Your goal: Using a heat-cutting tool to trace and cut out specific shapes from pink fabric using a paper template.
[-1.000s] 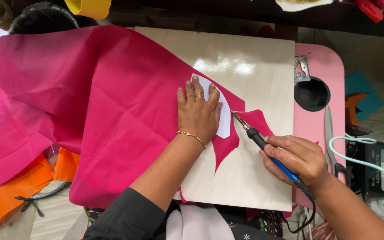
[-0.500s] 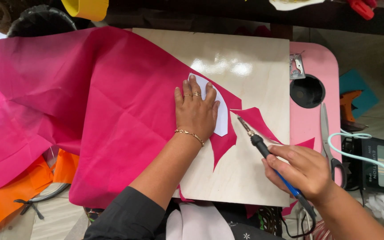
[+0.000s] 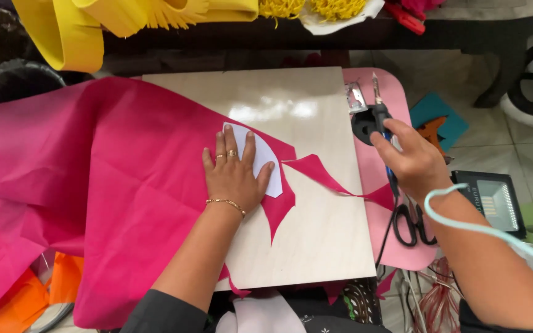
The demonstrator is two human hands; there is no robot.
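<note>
Pink cloth [image 3: 112, 179] cut through; right hand [image 3: 411, 161], clamped on hot cutter [image 3: 380, 117], lifted away; left hand [image 3: 235, 176] flat, fingers spread, on paper pattern [image 3: 265, 161].

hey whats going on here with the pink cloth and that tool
A person is working pink fabric spread over a light wooden board. The left hand presses flat on a white paper template lying on the fabric. The right hand holds a pen-shaped corded hot tool off to the side, its tip pointing up over the pink table, away from the cloth. A cut strip of fabric trails loose across the board. Black scissors lie on the pink table.
</note>
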